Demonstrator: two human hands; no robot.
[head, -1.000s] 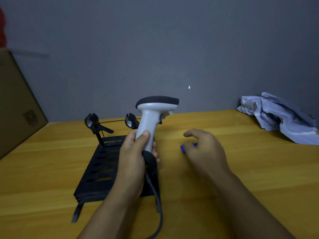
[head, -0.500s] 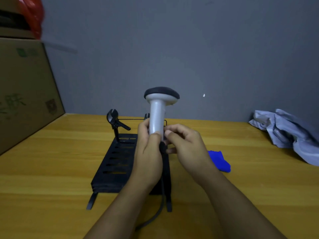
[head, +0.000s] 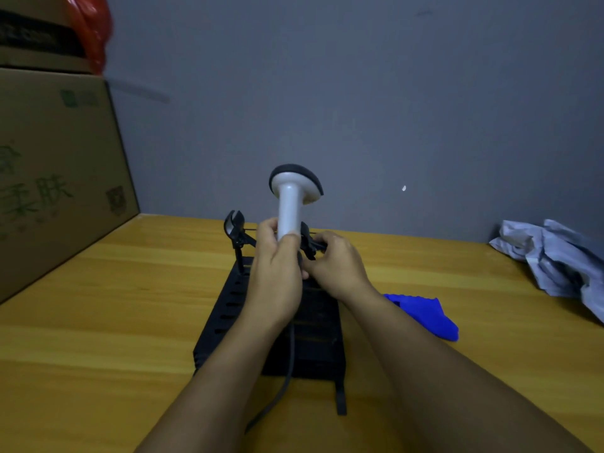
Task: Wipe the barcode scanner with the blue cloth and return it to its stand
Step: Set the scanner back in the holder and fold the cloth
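Scanner [head: 289, 204] now raised slightly higher than half a second ago, centre of frame, above the far end of the black stand [head: 228, 308]. Left hand [head: 277, 276] wrapped around the lower handle, thumb up along the white shaft. Right hand [head: 336, 266], which a second ago reached toward the cloth on the table, now pressed in beside the left at the handle base, fingers curled; whether gripping the handle, the cable or the stand's clip cannot be told. Blue cloth [head: 425, 313] lying on the wooden table [head: 98, 322], right of centre, just beside the right forearm, in neither hand. Reading: cloth set down, wiping apparently finished, seating the scanner in the stand under way but not yet done.

Long axis of scanner near vertical, handle down, head up. Dark-capped head at top, tilted, facing away toward the grey wall [head: 359, 93]. Black cable [head: 287, 371] trailing from handle base toward bottom of frame, over the stand. Stand's two clip arms flanking the handle at hand height. Cardboard box [head: 55, 174] at left edge; crumpled pale fabric [head: 549, 256] at right edge.
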